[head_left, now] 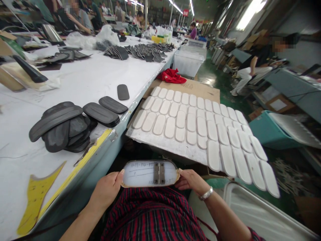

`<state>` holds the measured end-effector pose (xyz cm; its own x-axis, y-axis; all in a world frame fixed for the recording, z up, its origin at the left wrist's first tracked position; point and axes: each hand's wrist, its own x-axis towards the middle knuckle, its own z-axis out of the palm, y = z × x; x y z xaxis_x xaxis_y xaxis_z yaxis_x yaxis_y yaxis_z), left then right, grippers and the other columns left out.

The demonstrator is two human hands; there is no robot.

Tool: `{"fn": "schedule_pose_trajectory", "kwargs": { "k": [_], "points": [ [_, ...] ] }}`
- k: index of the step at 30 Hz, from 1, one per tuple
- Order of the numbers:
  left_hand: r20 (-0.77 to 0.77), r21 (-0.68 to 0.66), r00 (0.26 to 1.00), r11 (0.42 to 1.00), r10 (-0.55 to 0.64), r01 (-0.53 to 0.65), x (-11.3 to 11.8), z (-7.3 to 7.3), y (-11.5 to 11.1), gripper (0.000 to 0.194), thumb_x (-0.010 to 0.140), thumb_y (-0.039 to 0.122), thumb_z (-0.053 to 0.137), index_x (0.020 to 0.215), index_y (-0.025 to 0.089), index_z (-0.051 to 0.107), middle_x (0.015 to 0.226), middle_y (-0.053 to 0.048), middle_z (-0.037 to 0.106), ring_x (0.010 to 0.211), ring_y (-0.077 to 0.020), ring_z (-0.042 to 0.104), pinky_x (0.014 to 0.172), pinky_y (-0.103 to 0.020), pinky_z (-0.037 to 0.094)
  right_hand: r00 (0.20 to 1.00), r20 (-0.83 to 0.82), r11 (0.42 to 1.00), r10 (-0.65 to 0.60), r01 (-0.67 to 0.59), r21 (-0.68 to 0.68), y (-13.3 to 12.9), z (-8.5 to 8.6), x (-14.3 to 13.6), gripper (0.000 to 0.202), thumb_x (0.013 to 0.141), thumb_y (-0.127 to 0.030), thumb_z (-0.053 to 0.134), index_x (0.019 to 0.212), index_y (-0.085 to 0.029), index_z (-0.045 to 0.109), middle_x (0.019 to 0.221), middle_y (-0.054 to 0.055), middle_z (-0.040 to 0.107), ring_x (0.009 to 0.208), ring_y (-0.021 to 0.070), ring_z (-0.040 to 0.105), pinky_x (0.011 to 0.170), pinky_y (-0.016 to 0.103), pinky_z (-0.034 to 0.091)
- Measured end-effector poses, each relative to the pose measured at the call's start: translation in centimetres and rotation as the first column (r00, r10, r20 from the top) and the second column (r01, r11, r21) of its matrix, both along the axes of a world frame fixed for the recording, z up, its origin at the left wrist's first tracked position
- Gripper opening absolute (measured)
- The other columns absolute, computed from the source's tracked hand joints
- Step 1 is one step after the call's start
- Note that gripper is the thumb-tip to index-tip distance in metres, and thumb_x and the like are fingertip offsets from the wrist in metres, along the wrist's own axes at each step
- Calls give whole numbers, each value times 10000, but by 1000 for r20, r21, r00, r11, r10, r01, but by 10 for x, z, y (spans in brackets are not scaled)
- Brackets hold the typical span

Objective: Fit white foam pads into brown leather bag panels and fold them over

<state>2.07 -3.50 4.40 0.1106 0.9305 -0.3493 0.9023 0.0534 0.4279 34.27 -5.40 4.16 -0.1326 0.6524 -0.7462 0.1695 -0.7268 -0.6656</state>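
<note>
An oblong, translucent white plate (142,174) with a metal hinge and handwritten marks is held level above my lap. My left hand (109,187) pinches its left end between thumb and fingers. At the right end, my right hand (192,181) grips the rim, a silver watch on its wrist. Rows of white oval pieces (165,107) lie on a board beyond the plate, to the right. On the white table to the left are a heap of black oval pads (62,127) and a smaller stack of black pads (101,114).
A yellow template (37,197) lies on the table's near left part. Beyond the board are a red cloth (173,76) and clear bins (188,62). A teal bin (271,129) stands right. A seated person (255,65) is farther right.
</note>
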Motion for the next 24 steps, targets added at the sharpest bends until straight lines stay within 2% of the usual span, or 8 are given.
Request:
{"fn": "schedule_pose_trajectory", "kwargs": {
  "k": [2,5,8,10,13,15,18,24],
  "points": [
    [46,-26,999,1000,-6,7,0,3,1,475,881,448,208,673,200,555,738,-58,635,743,-204,573,693,-290,361,997,-68,999,-22,19,-41,3,5,1,512,854,-528,312,798,-98,584,789,130,669,675,171,650,625,268,511],
    [23,-17,997,997,-79,79,-2,5,4,357,858,389,288,709,189,544,778,-72,625,759,-207,560,686,-292,349,999,28,999,33,-32,-28,5,8,0,586,867,-549,237,800,-85,589,794,152,666,648,170,649,595,267,512],
    [-24,9,994,994,-105,105,-4,6,8,254,808,326,350,651,187,495,726,-64,592,723,-200,542,649,-288,335,964,212,984,162,-175,43,3,3,-3,430,857,-461,346,765,-113,583,759,119,665,635,169,644,563,253,495],
    [76,-47,996,997,-53,57,-6,7,10,228,771,296,379,579,190,438,624,-28,535,648,-174,526,603,-272,335,907,353,954,229,-281,105,2,-2,-4,313,829,-380,420,700,-136,567,690,85,653,590,155,624,530,230,457],
    [256,-213,961,976,104,-49,-8,8,12,194,727,280,404,557,185,399,540,16,460,519,-130,505,513,-241,357,739,604,856,298,-486,173,1,-8,-3,314,832,-326,392,613,-164,547,600,59,625,514,132,575,494,223,387],
    [293,-285,939,954,180,-94,-9,5,12,159,713,275,398,588,180,423,538,22,469,475,-122,512,460,-226,384,633,708,762,312,-612,211,3,-9,-2,326,834,-315,383,596,-175,556,586,55,616,502,134,557,487,233,355],
    [309,-330,920,934,242,-135,-9,1,13,98,666,229,403,603,172,450,519,23,470,463,-124,517,422,-223,419,545,785,638,294,-724,263,3,-8,-1,333,833,-323,387,596,-183,574,577,52,603,500,145,544,481,245,326],
    [367,-392,886,911,283,-129,-10,1,15,126,673,254,415,610,164,477,496,25,477,462,-121,512,422,-236,453,499,831,575,248,-766,288,-3,-8,2,353,843,-354,364,624,-188,585,587,57,593,535,162,547,483,248,317]
  ]
}}
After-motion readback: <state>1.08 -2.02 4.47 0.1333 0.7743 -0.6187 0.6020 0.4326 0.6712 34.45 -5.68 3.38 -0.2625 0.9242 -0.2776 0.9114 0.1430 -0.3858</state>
